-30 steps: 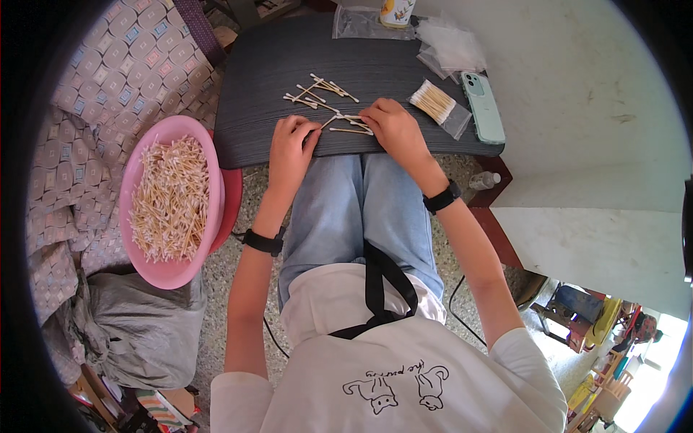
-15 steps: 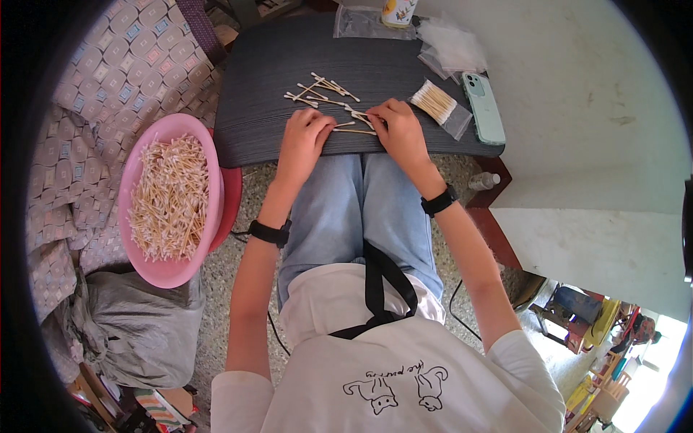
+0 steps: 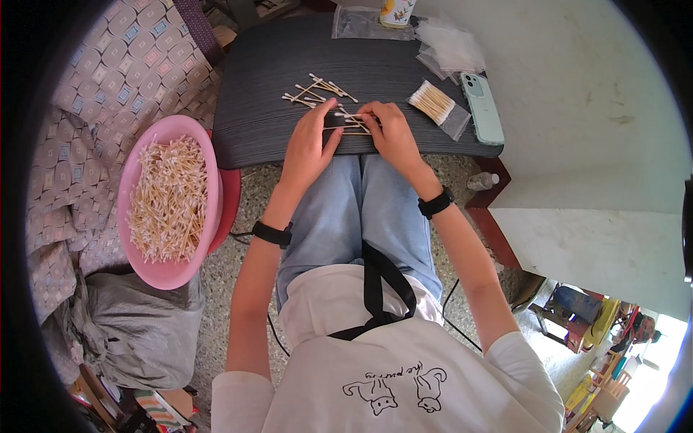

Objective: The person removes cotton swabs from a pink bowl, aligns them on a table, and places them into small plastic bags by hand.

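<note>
Several cotton swabs (image 3: 355, 119) lie between my hands near the table's front edge. My left hand (image 3: 309, 141) is open beside them, its thumb held apart from the fingers, with swab ends close by. My right hand (image 3: 390, 133) is closed, fingertips pinched on cotton swabs at the right of this group; how many it grips is hidden. Just beyond my left fingers is a loose, crossed pile of cotton swabs (image 3: 317, 88). To the right of my right hand lies a clear bag of lined-up swabs (image 3: 433, 101).
A pale green phone (image 3: 482, 108) rests at the table's right edge. Clear plastic bags (image 3: 451, 47) and a printed cup (image 3: 396, 13) stand at the back. On the left, a pink basin (image 3: 128, 216) holds a heap of loose swabs. A wall (image 3: 577, 137) rises on the right.
My left hand has opened, its thumb and fingers spreading from the swab it was pinching. My right hand has shifted slightly left, still pinching at the swabs.
</note>
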`<action>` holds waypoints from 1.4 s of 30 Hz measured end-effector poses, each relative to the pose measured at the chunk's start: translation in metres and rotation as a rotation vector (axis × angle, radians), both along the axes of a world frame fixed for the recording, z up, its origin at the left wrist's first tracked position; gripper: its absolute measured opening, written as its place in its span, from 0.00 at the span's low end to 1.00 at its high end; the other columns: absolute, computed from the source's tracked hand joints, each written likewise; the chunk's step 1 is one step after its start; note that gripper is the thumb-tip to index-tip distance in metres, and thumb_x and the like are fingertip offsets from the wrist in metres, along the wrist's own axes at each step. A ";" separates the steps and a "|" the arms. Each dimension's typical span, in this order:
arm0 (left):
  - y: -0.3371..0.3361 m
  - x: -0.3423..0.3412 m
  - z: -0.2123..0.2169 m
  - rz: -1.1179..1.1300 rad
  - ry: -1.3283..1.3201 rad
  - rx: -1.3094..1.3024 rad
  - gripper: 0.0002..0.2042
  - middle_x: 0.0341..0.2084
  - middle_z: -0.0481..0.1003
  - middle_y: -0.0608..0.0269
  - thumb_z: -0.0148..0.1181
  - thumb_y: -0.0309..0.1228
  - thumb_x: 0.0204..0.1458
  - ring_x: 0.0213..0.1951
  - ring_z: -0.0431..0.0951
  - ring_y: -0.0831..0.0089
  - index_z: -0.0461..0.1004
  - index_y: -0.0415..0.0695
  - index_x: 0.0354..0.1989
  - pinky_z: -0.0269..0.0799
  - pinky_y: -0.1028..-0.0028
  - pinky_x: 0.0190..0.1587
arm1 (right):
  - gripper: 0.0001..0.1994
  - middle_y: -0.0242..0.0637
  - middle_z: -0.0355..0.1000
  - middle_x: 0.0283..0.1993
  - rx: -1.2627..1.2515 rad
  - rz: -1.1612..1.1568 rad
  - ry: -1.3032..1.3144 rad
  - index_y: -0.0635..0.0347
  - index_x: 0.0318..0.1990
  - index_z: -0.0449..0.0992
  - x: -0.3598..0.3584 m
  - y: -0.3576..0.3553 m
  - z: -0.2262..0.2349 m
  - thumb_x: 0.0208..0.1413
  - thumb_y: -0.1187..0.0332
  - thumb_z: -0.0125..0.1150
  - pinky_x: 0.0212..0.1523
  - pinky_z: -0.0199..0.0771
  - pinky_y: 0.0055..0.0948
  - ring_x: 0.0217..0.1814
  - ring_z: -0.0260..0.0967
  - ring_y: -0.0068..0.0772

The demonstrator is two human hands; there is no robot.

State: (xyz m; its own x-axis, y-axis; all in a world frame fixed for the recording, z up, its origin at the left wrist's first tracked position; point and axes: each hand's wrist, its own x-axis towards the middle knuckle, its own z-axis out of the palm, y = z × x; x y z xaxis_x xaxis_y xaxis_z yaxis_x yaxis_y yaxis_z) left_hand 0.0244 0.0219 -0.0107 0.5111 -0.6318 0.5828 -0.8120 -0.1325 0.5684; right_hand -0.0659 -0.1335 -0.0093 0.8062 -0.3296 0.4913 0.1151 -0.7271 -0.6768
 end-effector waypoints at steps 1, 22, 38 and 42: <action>0.002 0.001 -0.001 0.004 0.000 0.001 0.19 0.49 0.72 0.55 0.59 0.30 0.53 0.52 0.72 0.56 0.67 0.41 0.54 0.68 0.63 0.53 | 0.04 0.40 0.73 0.32 0.001 0.004 0.000 0.64 0.35 0.74 0.000 0.002 0.003 0.54 0.73 0.57 0.40 0.67 0.39 0.37 0.67 0.45; 0.004 0.006 0.001 -0.115 -0.082 0.177 0.11 0.47 0.71 0.58 0.54 0.28 0.56 0.54 0.69 0.59 0.74 0.41 0.46 0.63 0.61 0.61 | 0.04 0.35 0.69 0.33 -0.402 -0.182 0.012 0.59 0.34 0.78 -0.010 -0.011 -0.001 0.50 0.73 0.60 0.43 0.65 0.37 0.38 0.66 0.40; -0.003 0.009 -0.002 0.026 -0.052 0.067 0.06 0.31 0.70 0.61 0.59 0.24 0.50 0.38 0.70 0.63 0.74 0.40 0.37 0.69 0.66 0.41 | 0.03 0.36 0.70 0.31 -0.269 0.076 0.044 0.61 0.31 0.77 0.000 -0.009 0.005 0.49 0.72 0.61 0.41 0.69 0.36 0.37 0.66 0.40; -0.002 0.010 -0.002 0.038 -0.033 -0.021 0.06 0.31 0.70 0.60 0.58 0.23 0.51 0.37 0.70 0.62 0.74 0.40 0.37 0.69 0.66 0.42 | 0.04 0.36 0.71 0.31 -0.167 0.128 0.069 0.61 0.32 0.78 0.001 -0.009 0.007 0.49 0.72 0.61 0.42 0.69 0.37 0.37 0.66 0.40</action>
State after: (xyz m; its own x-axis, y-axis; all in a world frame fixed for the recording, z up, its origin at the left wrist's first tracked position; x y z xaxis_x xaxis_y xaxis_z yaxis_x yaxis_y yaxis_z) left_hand 0.0348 0.0203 -0.0132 0.5150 -0.5997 0.6124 -0.8247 -0.1521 0.5447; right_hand -0.0647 -0.1426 -0.0026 0.8697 -0.1414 0.4730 0.1713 -0.8121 -0.5578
